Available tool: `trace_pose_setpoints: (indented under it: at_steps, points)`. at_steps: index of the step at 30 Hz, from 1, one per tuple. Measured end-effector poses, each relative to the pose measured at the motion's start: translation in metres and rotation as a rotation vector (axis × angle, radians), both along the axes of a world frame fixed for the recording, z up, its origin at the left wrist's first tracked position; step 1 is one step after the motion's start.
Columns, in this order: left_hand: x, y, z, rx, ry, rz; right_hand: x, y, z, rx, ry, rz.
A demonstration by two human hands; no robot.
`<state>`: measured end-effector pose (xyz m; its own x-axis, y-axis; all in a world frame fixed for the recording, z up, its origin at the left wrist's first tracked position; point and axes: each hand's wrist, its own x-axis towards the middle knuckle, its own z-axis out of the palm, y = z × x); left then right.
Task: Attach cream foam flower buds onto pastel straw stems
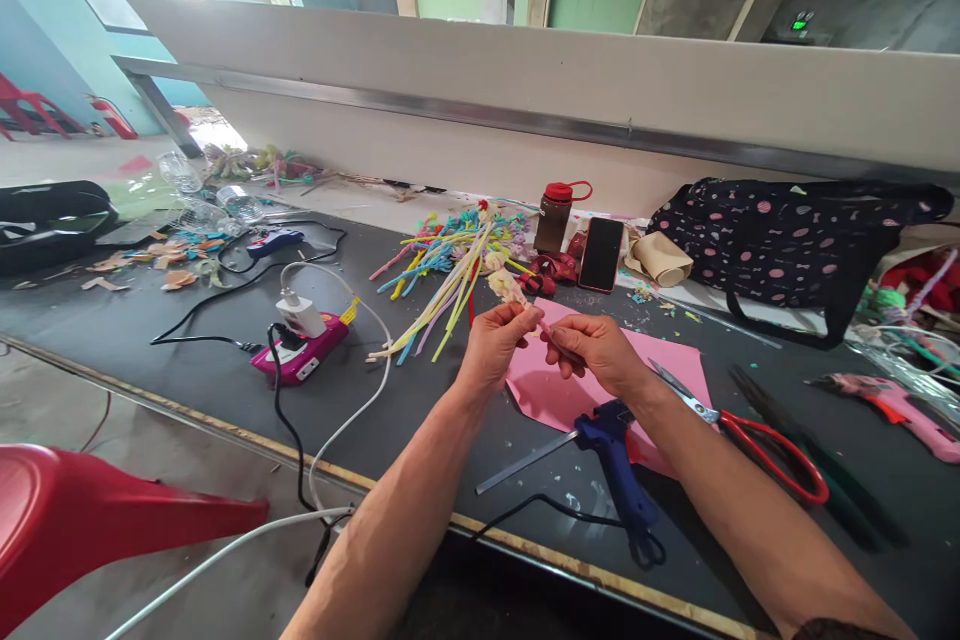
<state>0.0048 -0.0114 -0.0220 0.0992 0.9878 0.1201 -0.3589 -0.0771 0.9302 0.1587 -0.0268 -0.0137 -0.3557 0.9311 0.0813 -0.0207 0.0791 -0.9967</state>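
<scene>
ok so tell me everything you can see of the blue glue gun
The blue glue gun has a dark blue, plastic-looking body and handle. A translucent glue stick juts well out of its body toward the left. It lies with the handle toward the table's near edge, its upper part over the pink sheet. A black cord runs to the handle's base. The right forearm hides its other end, so the nozzle can't be made out.

The left hand (491,345) covers the lower end of a pale, fluffy piece (511,288); the bit (546,329) at the right hand's (591,345) pinched fingertips is too small to identify. Picture edges crop a red stool (90,510) and pink glue gun (904,410).
</scene>
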Motion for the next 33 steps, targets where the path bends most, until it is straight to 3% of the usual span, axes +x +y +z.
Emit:
trace_pose_setpoints:
  at_steps: [14, 19, 23, 26, 29, 33]
  points:
    - [0.004, -0.001, -0.004, 0.043, 0.036, 0.09, -0.006, -0.006, 0.0, 0.263, -0.311, -0.161]
    - [0.004, -0.001, -0.007, 0.084, 0.046, 0.105, -0.009, -0.01, -0.001, 0.606, -0.562, -0.278]
    - [0.006, 0.0, -0.009, 0.094, 0.064, 0.113, -0.008, -0.009, -0.008, 0.959, -0.903, -0.365]
    - [0.008, -0.001, -0.01, 0.083, 0.087, 0.137, -0.008, -0.009, -0.013, 1.122, -1.124, -0.432]
    - [0.009, -0.003, -0.008, 0.068, 0.101, 0.128, -0.009, -0.009, -0.012, 1.1, -1.182, -0.447]
    - [0.007, -0.006, -0.001, 0.071, 0.048, 0.043, -0.008, -0.011, 0.0, 0.816, -0.928, -0.369]
